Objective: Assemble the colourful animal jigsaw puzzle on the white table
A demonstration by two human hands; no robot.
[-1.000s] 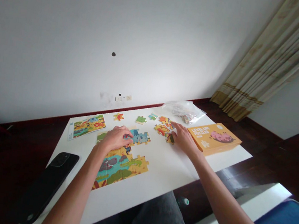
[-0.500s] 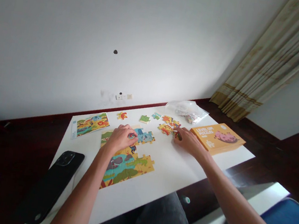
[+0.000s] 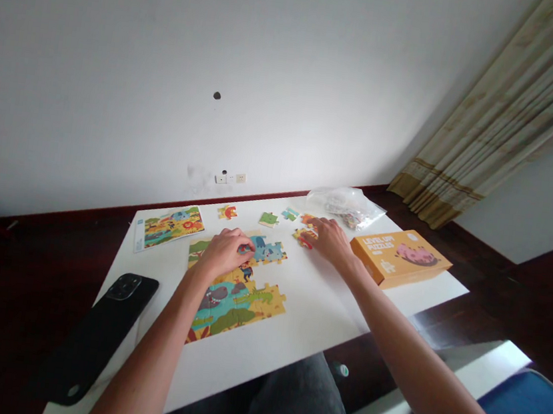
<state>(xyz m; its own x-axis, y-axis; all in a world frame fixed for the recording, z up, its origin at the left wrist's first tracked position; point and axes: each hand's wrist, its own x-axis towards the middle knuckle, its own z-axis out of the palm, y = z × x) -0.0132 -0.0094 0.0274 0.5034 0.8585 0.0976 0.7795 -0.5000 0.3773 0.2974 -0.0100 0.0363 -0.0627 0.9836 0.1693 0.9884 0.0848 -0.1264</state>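
Note:
My left hand (image 3: pixel 228 253) rests on the partly joined jigsaw puzzle (image 3: pixel 242 320), its fingers curled in a pinch. A bit of dark and reddish colour shows in the gap by the thumb, but I cannot tell whether it is a held piece. The puzzle shows a hippo, a crocodile and a blue elephant section (image 3: pixel 271 252). My right hand (image 3: pixel 327 239) reaches over loose orange and yellow puzzle pieces (image 3: pixel 303 238), fingers apart and tips at the pieces; some are hidden beneath it. A green piece (image 3: pixel 269 219), a teal piece (image 3: pixel 290 215) and an orange-red piece (image 3: pixel 228 212) lie behind the puzzle.
A printed picture card (image 3: pixel 170 229) lies at the table's back left, with a black phone (image 3: pixel 101 340) at the left edge. On the right are an orange puzzle box (image 3: pixel 401 256) and a clear plastic bag (image 3: pixel 347 205) with pieces inside. Behind the table stands a wall.
My right hand has moved left and slightly away from me, from the nearer loose pieces onto the farther ones. My left hand has stayed almost in place on the puzzle.

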